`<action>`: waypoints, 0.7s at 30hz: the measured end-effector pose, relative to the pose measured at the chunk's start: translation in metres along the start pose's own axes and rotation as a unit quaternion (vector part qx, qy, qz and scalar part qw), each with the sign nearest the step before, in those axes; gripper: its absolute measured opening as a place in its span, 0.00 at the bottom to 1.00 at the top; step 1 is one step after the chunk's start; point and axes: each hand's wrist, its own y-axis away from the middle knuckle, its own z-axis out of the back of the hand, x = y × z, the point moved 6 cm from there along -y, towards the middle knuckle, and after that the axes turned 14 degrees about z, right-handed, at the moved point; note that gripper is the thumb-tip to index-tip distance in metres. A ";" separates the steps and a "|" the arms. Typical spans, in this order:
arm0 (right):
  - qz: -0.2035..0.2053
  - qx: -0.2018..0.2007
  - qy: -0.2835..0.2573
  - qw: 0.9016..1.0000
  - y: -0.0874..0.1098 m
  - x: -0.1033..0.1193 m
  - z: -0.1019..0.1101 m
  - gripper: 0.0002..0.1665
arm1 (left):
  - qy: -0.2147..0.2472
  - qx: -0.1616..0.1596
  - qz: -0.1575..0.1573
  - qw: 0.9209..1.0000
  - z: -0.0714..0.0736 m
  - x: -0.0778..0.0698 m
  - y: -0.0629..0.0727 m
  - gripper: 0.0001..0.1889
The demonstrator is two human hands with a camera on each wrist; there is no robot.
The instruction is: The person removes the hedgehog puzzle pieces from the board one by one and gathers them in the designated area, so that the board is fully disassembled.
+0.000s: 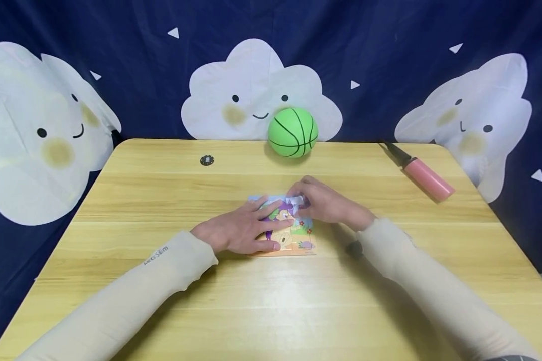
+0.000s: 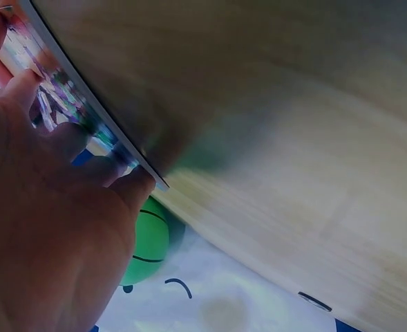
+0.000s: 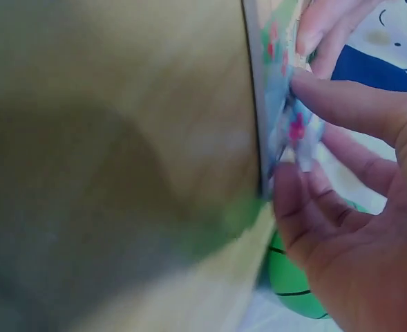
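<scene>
A small jigsaw puzzle (image 1: pixel 301 231) with a colourful cartoon picture lies on the wooden table. My left hand (image 1: pixel 244 228) rests on its left part with the fingers spread, covering some of the picture. At the upper right corner, my right hand (image 1: pixel 322 200) pinches a puzzle piece (image 3: pixel 301 131) between thumb and fingers. That piece is pale blue with a red spot and stands tilted up from the board in the right wrist view. The board's thin edge (image 2: pixel 92 104) shows beside the left fingers in the left wrist view.
Behind the puzzle, a green ball (image 1: pixel 293 133) with black lines sits near the table's back edge. A black round chip (image 1: pixel 207 160) lies at the back left. To the back right is a pink hand pump (image 1: pixel 429 179) with a black end. A blue cloud-patterned cloth (image 1: pixel 370 40) hangs behind.
</scene>
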 end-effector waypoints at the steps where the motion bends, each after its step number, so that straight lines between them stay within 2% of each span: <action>1: 0.004 -0.009 -0.015 1.000 0.001 -0.002 -0.001 0.24 | 0.002 0.001 0.001 1.000 0.000 0.000 0.000 0.35; 4: 0.003 -0.036 -0.059 0.998 0.005 -0.009 -0.001 0.22 | 0.011 0.003 0.003 1.000 -0.001 0.001 0.000 0.35; 9: -0.034 -0.084 -0.123 0.988 0.019 -0.025 0.006 0.22 | 0.021 0.002 0.004 1.000 -0.001 0.001 -0.001 0.35; 16: -0.098 -0.118 -0.235 0.960 0.057 -0.045 0.025 0.25 | 0.022 -0.003 -0.002 1.000 0.000 -0.001 0.000 0.35; 18: -0.114 -0.121 -0.247 0.955 0.070 -0.052 0.029 0.24 | 0.023 -0.005 -0.005 1.000 0.000 -0.001 0.001 0.35; 21: -0.127 -0.121 -0.247 0.953 0.089 -0.062 0.035 0.23 | 0.024 -0.007 -0.006 1.000 0.000 -0.001 0.000 0.34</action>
